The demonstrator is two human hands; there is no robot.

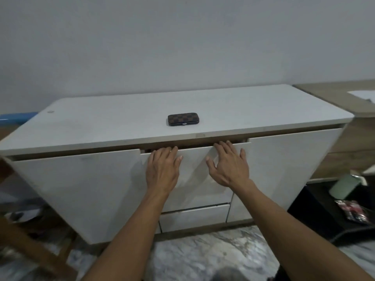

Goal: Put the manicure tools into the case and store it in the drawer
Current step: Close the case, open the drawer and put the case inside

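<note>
- Both arms are reaching in from the frame's bottom; left hand [162,168] and right hand [229,165] are lying flat, fingers straight, on the drawer [192,179].
- Fingertips should be hooking its top edge evenly, I judge, while the case [183,119] is sitting closed at centre frame.

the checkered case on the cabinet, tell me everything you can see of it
The case is a small, flat rectangle with rounded corners, covered in a brown and dark checkerboard pattern that looks like leather or a leather imitation. A dark band runs round its edge, with a small pale metal clasp on the near side. It is closed and lies flat on the white cabinet top, near the middle, long side toward the camera. Neither hand touches it.
</note>
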